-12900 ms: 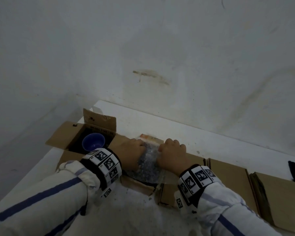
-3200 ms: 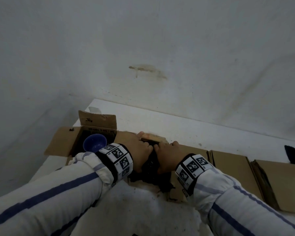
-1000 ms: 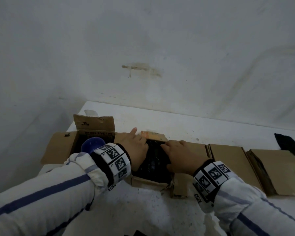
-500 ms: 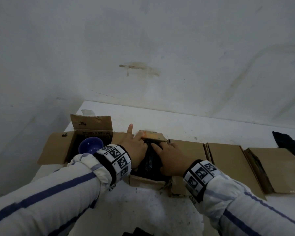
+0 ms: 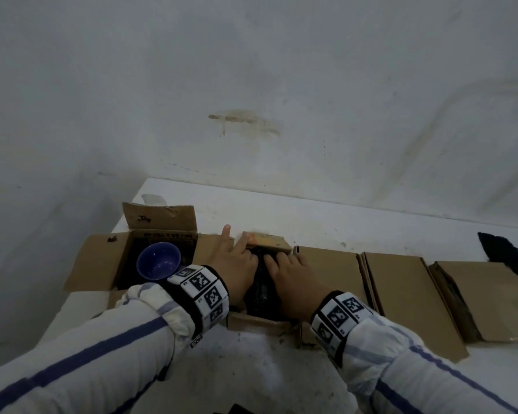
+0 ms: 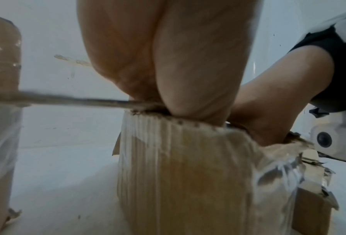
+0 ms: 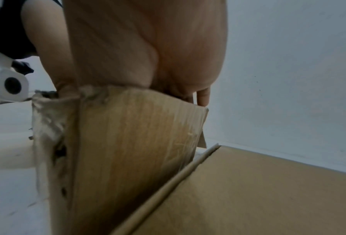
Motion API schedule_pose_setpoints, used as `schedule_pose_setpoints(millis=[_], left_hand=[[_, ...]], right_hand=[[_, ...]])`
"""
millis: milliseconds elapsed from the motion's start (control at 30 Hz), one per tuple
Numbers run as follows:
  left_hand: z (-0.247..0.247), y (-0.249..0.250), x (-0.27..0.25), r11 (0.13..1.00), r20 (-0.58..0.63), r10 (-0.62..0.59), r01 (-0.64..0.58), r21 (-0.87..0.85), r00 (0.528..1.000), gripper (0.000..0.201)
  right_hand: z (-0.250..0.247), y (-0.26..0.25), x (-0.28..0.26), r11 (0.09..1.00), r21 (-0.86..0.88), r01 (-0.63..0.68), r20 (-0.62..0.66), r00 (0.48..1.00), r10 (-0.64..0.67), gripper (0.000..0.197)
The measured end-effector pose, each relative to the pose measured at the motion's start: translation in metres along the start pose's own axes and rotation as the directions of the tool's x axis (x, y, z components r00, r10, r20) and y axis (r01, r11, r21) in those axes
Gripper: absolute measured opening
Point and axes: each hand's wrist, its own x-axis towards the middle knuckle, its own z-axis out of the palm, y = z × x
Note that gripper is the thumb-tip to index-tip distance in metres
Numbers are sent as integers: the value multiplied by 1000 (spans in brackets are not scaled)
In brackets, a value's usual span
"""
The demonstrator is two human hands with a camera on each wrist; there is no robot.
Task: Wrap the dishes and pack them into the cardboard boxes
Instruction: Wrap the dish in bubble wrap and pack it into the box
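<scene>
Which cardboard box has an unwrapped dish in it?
The leftmost open box, left of both hands: a bare blue bowl sits in it. The middle box that the hands reach into holds a dark bundle; the cartons to its right lie flat.

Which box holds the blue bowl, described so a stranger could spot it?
Start at the white tabletop against the wall, with its row of cardboard. The leftmost box, at the corner, holds the blue bowl. Unlike its neighbours, its flaps are spread open and neither hand is in it.

Corrugated cardboard box (image 6: pixel 188 174), matt, edges frayed, glossy clear tape; glossy blue bowl (image 5: pixel 158 261).
</scene>
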Motion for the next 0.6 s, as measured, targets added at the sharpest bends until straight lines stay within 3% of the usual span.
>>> schedule_pose_setpoints(millis=[67, 133, 233, 333, 433, 500, 600], left_hand=[[4, -4, 1, 1000, -18, 6, -7, -25, 1000, 79], [4, -9, 1, 996, -12, 9, -11, -89, 1000, 80], [-3, -10, 1, 974, -39, 12, -21, -227, 999, 88], [-11, 1, 3, 896, -51, 32, -51, -442, 998, 84], [-11, 9, 8, 868, 65, 74, -32, -495, 995, 91], [-8, 9, 10, 863, 76, 66, -18, -505, 995, 93], [-6, 8, 10, 847, 71, 56, -9, -531, 996, 91]], right_hand=[[-6, 5, -1, 998, 54, 21, 70, 997, -25, 92], [-21, 16, 0, 974, 226, 4, 164, 986, -42, 89], [-41, 30, 4, 896, 438, -68, 124, 992, 15, 58], [-38, 20, 13, 916, 395, -72, 106, 994, 33, 29], [-25, 3, 24, 969, 233, -86, 219, 975, 34, 42], [-17, 2, 31, 970, 218, -112, 211, 975, 65, 54], [-9, 1, 35, 977, 189, -101, 208, 976, 61, 56]])
